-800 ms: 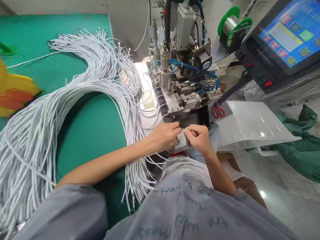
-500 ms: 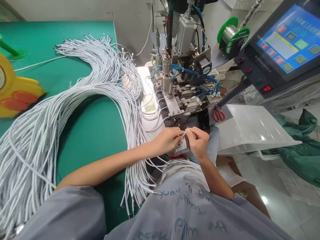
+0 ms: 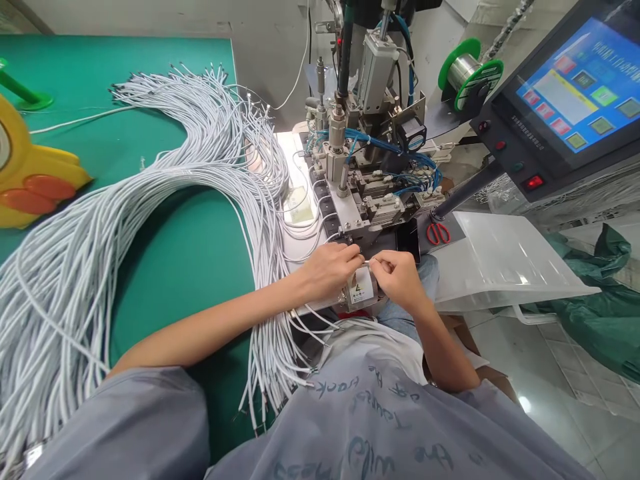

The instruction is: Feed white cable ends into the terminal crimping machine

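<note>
Hands had drawn slightly apart since 0.5 s earlier, levelling the white cable piece (image 3: 367,262) between them. Left hand (image 3: 334,265) and right hand (image 3: 399,275) each pinched it at the fingertips; visible span ran left to right, equally near both. Pneumatic machine (image 3: 373,183) edge stood close ahead, labelled block (image 3: 361,288) just below; cable bundle (image 3: 200,167) crowded the left; more room rightward, over the milky plastic sheet (image 3: 510,253)
</note>
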Demonstrator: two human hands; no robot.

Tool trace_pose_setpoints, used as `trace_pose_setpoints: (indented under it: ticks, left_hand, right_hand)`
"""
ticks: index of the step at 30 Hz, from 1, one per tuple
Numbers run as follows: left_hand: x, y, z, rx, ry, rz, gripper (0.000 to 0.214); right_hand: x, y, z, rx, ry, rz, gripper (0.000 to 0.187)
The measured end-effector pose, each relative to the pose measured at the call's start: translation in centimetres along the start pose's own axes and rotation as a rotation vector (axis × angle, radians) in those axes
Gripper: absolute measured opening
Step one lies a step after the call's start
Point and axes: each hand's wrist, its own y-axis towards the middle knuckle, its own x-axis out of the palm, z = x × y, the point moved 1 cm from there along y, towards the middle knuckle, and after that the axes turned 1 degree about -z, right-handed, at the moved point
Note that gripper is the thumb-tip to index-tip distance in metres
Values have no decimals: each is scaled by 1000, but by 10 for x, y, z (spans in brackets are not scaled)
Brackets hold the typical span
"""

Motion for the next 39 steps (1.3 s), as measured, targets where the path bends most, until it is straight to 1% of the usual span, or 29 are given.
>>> trace_pose_setpoints:
  ticks: [2, 5, 7, 8, 9, 10, 12, 14, 17, 21, 25, 28, 31, 39]
  left_hand:
    - [2, 1, 1, -118, -210, 2, 20]
    - [8, 2, 5, -282, -594, 15, 21]
    - [10, 3, 6, -337, -766, -23, 21]
    - [11, 3, 6, -336, -786, -51, 21]
    - [10, 4, 5, -316, -758, -76, 22]
    - [9, 5, 3, -289, -683, -98, 23]
    - [8, 6, -3, -254, -453, -154, 24]
    - [10, 7, -9, -269, -239, -242, 25]
    - [16, 7, -13, -278, -81, -353, 28]
    - [24, 6, -14, -245, -54, -395, 30]
    - [25, 6, -16, -221, -62, -367, 32]
    - [22, 6, -16, -191, -73, -342, 34]
    - [19, 6, -15, -173, -73, -345, 35]
    - [20, 4, -14, -169, -35, -341, 34]
  right_hand:
    - [4, 1, 3, 3, 115, 70, 36]
    - [14, -2, 5, -13, 187, 217, 35]
    - [19, -3, 7, -3, 212, 265, 33]
    - [21, -3, 9, 18, 220, 269, 32]
    - [22, -2, 13, 52, 228, 255, 30]
    - [23, -1, 18, 95, 240, 228, 28]
    - [25, 4, 30, 187, 282, 168, 24]
    - [27, 11, 43, 249, 348, 120, 23]
    - [33, 19, 58, 297, 453, 65, 22]
    - [42, 26, 64, 349, 534, 10, 22]
    - [45, 28, 65, 373, 564, -23, 22]
    - [45, 30, 66, 380, 570, -48, 21]
    - [45, 31, 67, 376, 565, -71, 20]
    - [39, 30, 63, 337, 490, -91, 20]
